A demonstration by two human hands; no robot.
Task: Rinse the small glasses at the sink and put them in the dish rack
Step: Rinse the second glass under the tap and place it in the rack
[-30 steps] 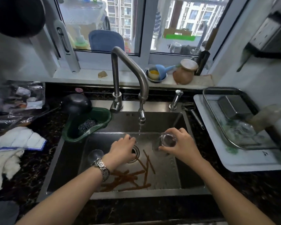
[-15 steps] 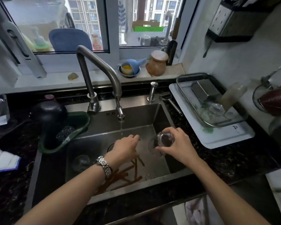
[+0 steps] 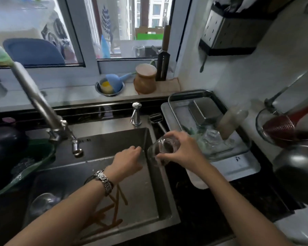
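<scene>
My right hand (image 3: 183, 150) grips a small clear glass (image 3: 161, 148), tilted on its side over the right rim of the steel sink (image 3: 155, 197). My left hand (image 3: 127, 161), with a metal watch on the wrist, hovers over the basin just left of the glass, fingers loosely curled and holding nothing. A second small glass (image 3: 43, 201) lies in the sink's near left corner. The dish rack (image 3: 188, 94), a wire-rimmed metal tray on a white drain board, stands right of the sink and holds a steel box, a clear glass (image 3: 212, 136) and a bottle.
The tap (image 3: 43, 110) arches over the basin at left. Several brown chopsticks (image 3: 114, 210) lie on the sink floor. A green strainer basket (image 3: 25, 167) hangs on the left corner. A peeler (image 3: 156, 119) lies between sink and rack. Pots and a red strainer (image 3: 281, 126) crowd the right.
My right hand has carried the glass rightward from under the tap to the sink's right rim, closer to the rack. The left hand followed a little. My view swung right.
</scene>
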